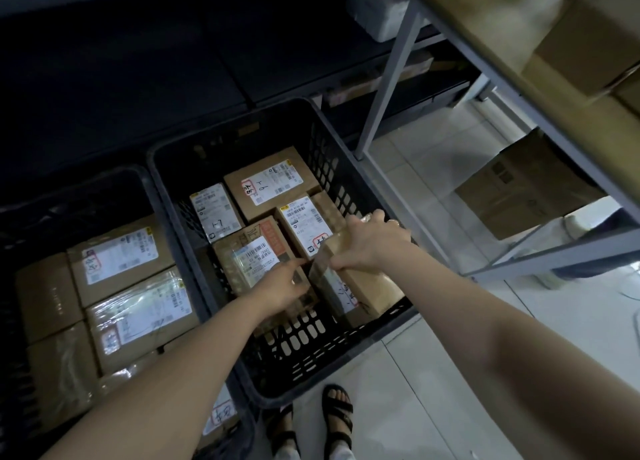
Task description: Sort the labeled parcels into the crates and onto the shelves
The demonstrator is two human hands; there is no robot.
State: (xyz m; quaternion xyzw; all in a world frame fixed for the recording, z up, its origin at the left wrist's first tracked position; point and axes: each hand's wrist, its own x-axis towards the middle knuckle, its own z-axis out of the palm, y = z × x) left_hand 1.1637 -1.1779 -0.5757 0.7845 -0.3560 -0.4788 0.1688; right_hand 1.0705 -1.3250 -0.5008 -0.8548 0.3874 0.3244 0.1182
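**Sorting parcels into a floor crate, head view.** The right hand [372, 245] grips a taped cardboard parcel [367, 286] from above. Its fingers [377, 215] curl over the far edge and the thumb presses the near one. The parcel sits tilted in the near right corner of the black slotted crate [304, 348], one end raised, probably so that it can be eased into the gap left there.

The left hand [280, 288] holds nothing. Its index finger lies straight on the neighbouring parcel [249, 251] and reaches toward the taped edge of the held one, apparently to steady or guide it. The other fingers are hidden beneath the hand.

Parcels lie label-up, presumably so that codes can be read at a glance. The far parcel [270, 182] bears a handwritten "1-6", and the small parcel [214, 213] beside it bears "1-7". Red stamps and printed barcodes appear on several labels but are too small to read, as is the mark on the held parcel. A second crate [86, 186] to the left also holds labelled parcels. A grey shelf rack [391, 78] stands to the right.
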